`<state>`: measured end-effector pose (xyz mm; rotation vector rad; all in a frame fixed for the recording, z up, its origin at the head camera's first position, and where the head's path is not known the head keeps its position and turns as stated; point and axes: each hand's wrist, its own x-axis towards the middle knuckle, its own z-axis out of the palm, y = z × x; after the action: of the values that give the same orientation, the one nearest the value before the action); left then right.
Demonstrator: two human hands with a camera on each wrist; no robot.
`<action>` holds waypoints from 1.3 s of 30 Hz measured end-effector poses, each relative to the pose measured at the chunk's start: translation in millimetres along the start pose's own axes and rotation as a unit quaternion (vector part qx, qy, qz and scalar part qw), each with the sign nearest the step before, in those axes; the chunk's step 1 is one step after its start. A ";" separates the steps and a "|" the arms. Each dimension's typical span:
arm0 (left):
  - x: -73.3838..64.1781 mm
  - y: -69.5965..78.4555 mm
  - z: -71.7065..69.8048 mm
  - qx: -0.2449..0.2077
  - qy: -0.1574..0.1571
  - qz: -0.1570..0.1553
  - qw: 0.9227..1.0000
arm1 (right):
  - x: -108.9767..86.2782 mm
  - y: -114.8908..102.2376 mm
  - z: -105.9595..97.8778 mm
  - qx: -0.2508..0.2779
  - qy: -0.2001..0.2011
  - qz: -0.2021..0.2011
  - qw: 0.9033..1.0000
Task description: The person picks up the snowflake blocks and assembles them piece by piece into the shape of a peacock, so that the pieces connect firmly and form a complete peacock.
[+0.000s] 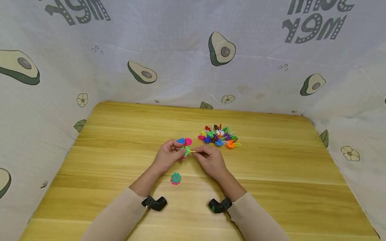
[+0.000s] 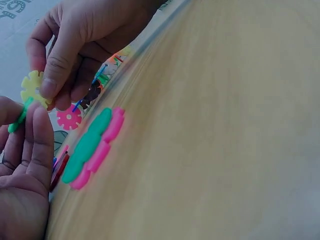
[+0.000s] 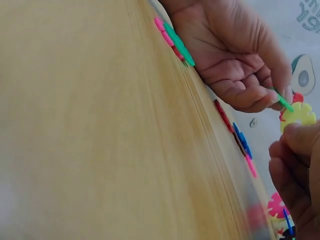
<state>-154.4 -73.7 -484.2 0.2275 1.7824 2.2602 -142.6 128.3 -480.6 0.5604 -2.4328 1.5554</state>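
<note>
My left hand (image 1: 169, 154) pinches a green notched plastic disc (image 1: 187, 151) between thumb and fingers. A red disc (image 3: 298, 97) shows just behind the green one; whether the two are joined I cannot tell. My right hand (image 1: 211, 161) pinches a yellow notched disc (image 2: 31, 86) by its edge. The yellow disc meets the green one at the rim, roughly crosswise; how deep the slots engage is hidden by fingers. Blue (image 1: 181, 141) and pink (image 1: 188, 141) discs lie just beyond my left fingers.
A heap of multicoloured notched discs (image 1: 219, 136) lies on the wooden table (image 1: 286, 160) beyond my right hand. Nearer me, a teal disc (image 1: 176, 177) overlaps a pink disc (image 1: 175, 183). Printed cloth (image 1: 181, 43) hangs behind the table's far edge.
</note>
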 end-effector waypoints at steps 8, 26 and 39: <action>-2.0 0.1 1.1 0.036 0.012 0.025 0.999 | 0.1 2.0 1.5 -0.043 0.025 -0.076 0.996; 5.5 2.7 -2.0 -0.142 0.136 0.017 0.980 | -10.7 -16.3 21.3 -0.108 -0.197 0.016 0.974; 6.1 0.9 -0.5 -0.120 0.138 0.019 0.983 | -11.1 -20.0 23.8 -0.191 -0.191 0.015 0.963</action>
<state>-160.4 -72.6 -483.6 -0.1043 1.6125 2.6135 -123.4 101.6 -478.2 0.8072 -2.9354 1.0080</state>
